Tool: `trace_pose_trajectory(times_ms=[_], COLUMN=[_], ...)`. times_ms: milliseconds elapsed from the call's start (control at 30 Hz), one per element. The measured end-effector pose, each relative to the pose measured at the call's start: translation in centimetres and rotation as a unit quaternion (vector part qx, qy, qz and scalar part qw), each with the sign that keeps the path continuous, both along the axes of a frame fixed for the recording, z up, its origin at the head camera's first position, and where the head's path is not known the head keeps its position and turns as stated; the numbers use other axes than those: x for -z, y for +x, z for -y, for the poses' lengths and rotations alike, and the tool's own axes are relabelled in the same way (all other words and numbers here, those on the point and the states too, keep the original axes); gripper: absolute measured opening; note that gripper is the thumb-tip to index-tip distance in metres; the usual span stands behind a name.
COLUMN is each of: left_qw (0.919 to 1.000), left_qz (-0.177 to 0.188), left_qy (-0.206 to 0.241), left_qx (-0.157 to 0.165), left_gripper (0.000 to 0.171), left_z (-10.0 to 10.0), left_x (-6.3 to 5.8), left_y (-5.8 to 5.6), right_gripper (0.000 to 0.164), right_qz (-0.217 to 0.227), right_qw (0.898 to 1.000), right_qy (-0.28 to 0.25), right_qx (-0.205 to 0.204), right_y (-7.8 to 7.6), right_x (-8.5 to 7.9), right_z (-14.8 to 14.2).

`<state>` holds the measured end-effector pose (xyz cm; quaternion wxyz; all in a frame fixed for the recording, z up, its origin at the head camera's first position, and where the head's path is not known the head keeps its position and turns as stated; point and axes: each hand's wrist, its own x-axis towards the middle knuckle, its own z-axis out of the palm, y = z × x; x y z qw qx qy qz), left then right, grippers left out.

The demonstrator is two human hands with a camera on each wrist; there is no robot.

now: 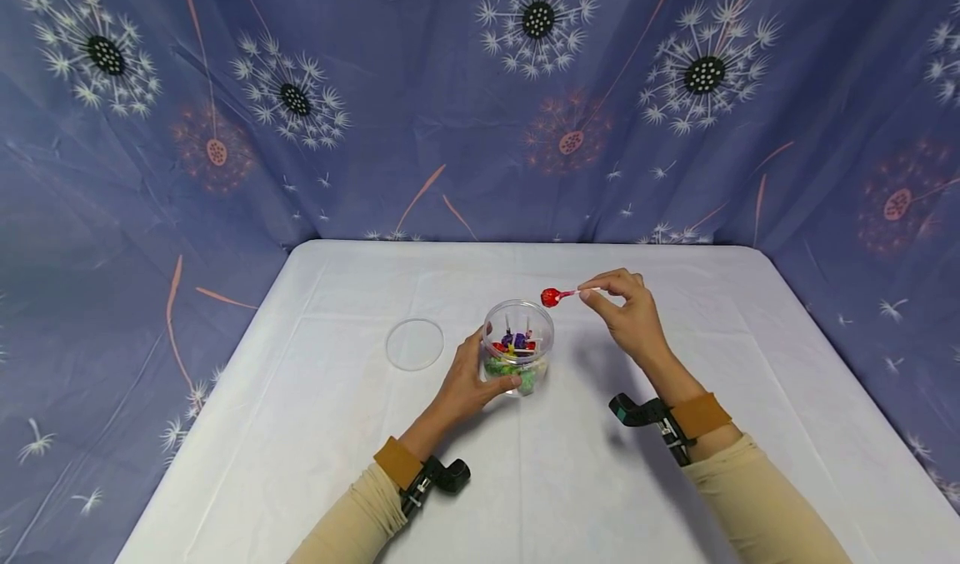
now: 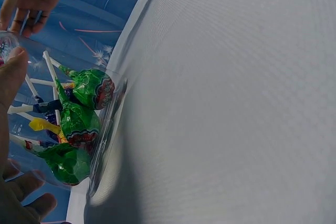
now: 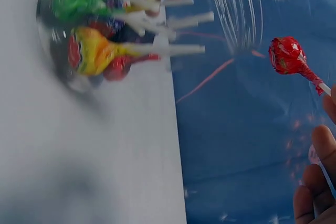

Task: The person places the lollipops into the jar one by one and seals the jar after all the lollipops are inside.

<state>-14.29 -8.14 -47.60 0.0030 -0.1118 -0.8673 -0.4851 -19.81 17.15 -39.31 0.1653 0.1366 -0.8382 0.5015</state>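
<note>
Near the middle of the table stands a clear round plastic jar [image 1: 551,341] with its top open. My left hand [image 1: 467,382] grips it from the left side, the thumb across the front and the fingers round the far side. Inside lie several wrapped lollipops, green ones [image 2: 80,124] near the bottom and a yellow one [image 3: 93,53] among them, white sticks pointing up. Above and right of the jar's rim, my right hand [image 1: 628,314] pinches a red lollipop [image 1: 551,297] by its white stick, with its wrapped head toward the jar.
Left of the jar, a clear round lid [image 1: 415,369] lies flat on the white-covered table [image 1: 300,464]. A blue curtain [image 1: 420,131] with dandelion prints hangs behind the table and along both sides. Each wrist wears a strapped black camera mount [image 1: 427,479].
</note>
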Motion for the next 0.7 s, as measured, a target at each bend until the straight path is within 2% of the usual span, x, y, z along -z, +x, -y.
trace_pose_trajectory(times_ms=[167,467,700], left_qw=[1.0,1.0,1.0], left_qz=[-0.001,-0.003,-0.006], left_qy=[0.002,0.006,0.005], left_qx=[0.0,0.001,0.005], left_gripper=[0.098,0.097,0.097], left_z=[0.0,0.1,0.1], left_x=[0.0,0.1,0.2], left_y=[0.0,-0.1,-0.2], right_gripper=[0.014,0.009,0.008], right_qz=[0.01,-0.02,-0.038], right_qw=[0.999,0.997,0.995], right_qy=[0.02,0.035,0.056], right_qx=[-0.024,-0.068,-0.076], right_y=[0.6,0.9,0.6], right_x=[-0.2,0.2,1.0], right_z=[1.2,3.6,4.9])
